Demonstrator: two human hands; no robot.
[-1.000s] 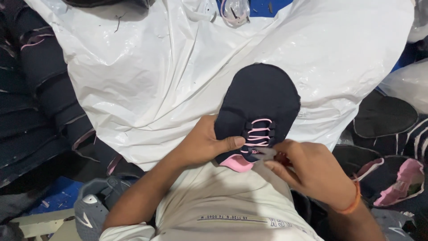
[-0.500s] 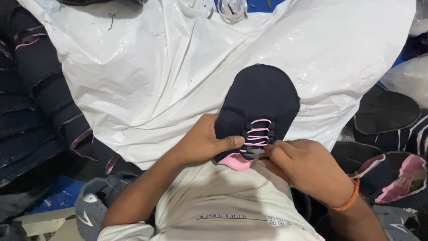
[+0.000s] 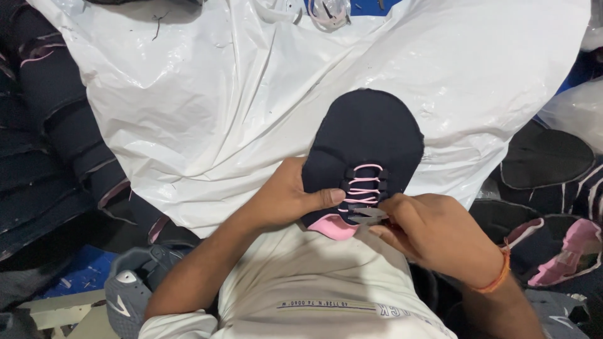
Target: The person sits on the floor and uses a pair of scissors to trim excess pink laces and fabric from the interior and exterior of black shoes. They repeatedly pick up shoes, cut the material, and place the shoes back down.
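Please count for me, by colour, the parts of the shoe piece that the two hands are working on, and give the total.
Navy: 1, the shoe upper held by the left hand.
Pink: 2, the laces and the tongue.
Grey metal: 1, the small tool in the right hand.
Total: 4

The shoe upper (image 3: 367, 157) lies at centre on the plastic sheet (image 3: 220, 94). The left hand (image 3: 286, 198) touches its 8 o'clock edge; the right hand (image 3: 433, 229) sits at its 5 o'clock, at the laces (image 3: 364, 185). More uppers (image 3: 546, 157) lie at 3 o'clock, stacked pieces (image 3: 50, 138) at 9 o'clock, a shoe (image 3: 125, 295) at 7 o'clock.
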